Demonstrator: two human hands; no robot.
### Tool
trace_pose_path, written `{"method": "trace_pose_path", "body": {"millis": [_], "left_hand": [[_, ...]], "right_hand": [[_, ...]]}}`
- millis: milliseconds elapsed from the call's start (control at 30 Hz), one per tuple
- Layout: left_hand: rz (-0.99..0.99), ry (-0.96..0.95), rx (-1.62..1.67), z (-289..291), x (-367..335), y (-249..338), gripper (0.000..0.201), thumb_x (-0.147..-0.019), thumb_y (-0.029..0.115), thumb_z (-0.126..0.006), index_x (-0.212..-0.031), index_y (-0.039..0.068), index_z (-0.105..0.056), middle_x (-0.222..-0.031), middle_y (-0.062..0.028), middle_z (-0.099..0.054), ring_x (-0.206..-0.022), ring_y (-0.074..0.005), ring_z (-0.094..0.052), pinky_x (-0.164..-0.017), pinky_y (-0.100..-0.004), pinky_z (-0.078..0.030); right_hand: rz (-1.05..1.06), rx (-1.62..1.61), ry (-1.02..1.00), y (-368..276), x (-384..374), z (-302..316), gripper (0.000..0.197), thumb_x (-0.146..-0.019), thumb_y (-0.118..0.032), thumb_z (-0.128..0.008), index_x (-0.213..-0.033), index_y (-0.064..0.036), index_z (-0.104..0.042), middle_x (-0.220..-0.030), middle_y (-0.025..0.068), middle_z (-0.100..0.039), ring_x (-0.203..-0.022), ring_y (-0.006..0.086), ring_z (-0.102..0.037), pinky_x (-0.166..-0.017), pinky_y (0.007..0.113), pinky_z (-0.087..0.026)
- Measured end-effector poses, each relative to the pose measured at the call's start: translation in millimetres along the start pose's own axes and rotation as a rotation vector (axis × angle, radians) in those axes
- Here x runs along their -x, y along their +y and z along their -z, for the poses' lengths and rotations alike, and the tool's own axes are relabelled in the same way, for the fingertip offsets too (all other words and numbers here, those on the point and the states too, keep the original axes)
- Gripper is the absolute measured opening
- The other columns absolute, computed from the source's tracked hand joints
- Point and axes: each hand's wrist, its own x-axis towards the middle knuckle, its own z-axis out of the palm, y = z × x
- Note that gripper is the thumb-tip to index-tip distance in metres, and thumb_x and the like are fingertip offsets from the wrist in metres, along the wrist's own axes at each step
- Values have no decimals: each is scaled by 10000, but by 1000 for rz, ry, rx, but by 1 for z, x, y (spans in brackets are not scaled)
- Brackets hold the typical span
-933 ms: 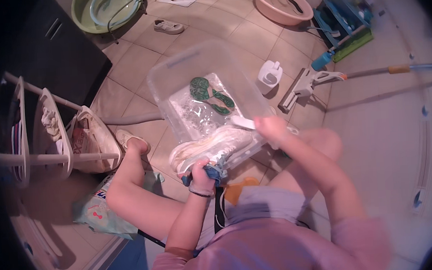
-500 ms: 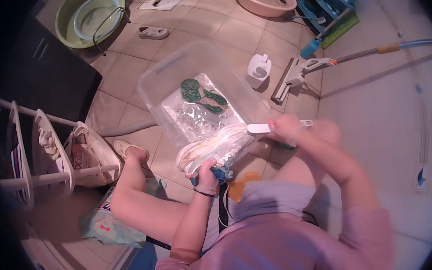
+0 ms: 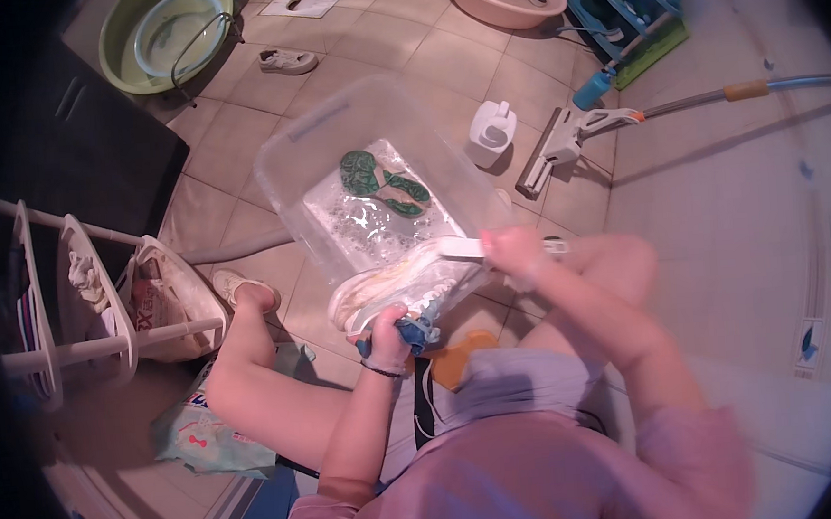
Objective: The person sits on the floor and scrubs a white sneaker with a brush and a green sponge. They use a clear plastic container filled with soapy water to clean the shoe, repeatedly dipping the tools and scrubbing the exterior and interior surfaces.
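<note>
My left hand (image 3: 388, 342) grips a pale shoe (image 3: 379, 288) by its blue-lined opening, the sole turned up and foamy. In my right hand (image 3: 515, 255) is a white brush (image 3: 460, 248), closed around its handle. The brush head lies against the shoe's far end; its bristles are hidden. Both hands work at the near edge of a clear plastic tub (image 3: 275, 178). Sudsy water covers the tub's bottom, where a green patterned insole (image 3: 360, 172) lies with another green piece (image 3: 406, 203) beside it.
A white jug (image 3: 493, 133) and a squeegee mop (image 3: 554, 151) stand right of the tub. Farther off are a loose shoe (image 3: 287, 62), a green basin (image 3: 117, 49), a pink basin (image 3: 505, 7) and a blue shelf (image 3: 620, 19). A white rack (image 3: 107, 345) stands at left.
My right hand and the brush have moved left along the sole, toward the shoe's middle. My left hand still holds the shoe. The whole view has shifted slightly.
</note>
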Motion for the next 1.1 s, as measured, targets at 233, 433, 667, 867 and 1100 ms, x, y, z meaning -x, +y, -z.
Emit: {"method": "trace_pose_path", "body": {"millis": [233,433,667,867,1100], "left_hand": [[3,-34,-5,21,-4,-4,233,-766,138,-480,-902,-44,-535,-901,-156,-579,-839,-281,-582,-774,-390,-483],[51,5,46,-2,2,2,161,-766,141,-490,-818,9,-567,-767,-112,-597,-712,-257,-600,-684,-375,-507],[-24,51,15,-6,6,1,266,-761,122,-483,-970,-30,-545,-954,-153,-588,-882,-289,-587,-796,-411,-489],[30,-60,-21,13,-7,-6,338,-758,127,-476,-1037,-54,-539,-992,-160,-589,-929,-292,-580,-815,-418,-482],[33,-14,-49,24,-9,-16,292,-771,171,-469,-927,-63,-544,-902,-170,-584,-798,-276,-590,-721,-391,-505]], "right_hand": [[190,-94,-6,-54,-21,8,346,-903,-284,-365,-736,-119,-619,-672,91,-629,-607,275,-621,-566,429,-489],[-34,-109,-111,-36,-14,21,393,-900,-308,-343,-790,-89,-651,-768,109,-653,-649,300,-624,-633,417,-491],[74,-177,-2,-38,-24,6,442,-923,-311,-312,-753,-84,-650,-721,125,-644,-638,300,-621,-646,414,-501],[-75,-251,-50,-32,-15,0,489,-928,-358,-320,-702,-75,-649,-695,161,-630,-630,329,-612,-654,437,-490],[177,-310,23,-54,-35,-1,431,-902,-332,-375,-670,-90,-646,-635,125,-615,-585,306,-607,-566,408,-492]]}}
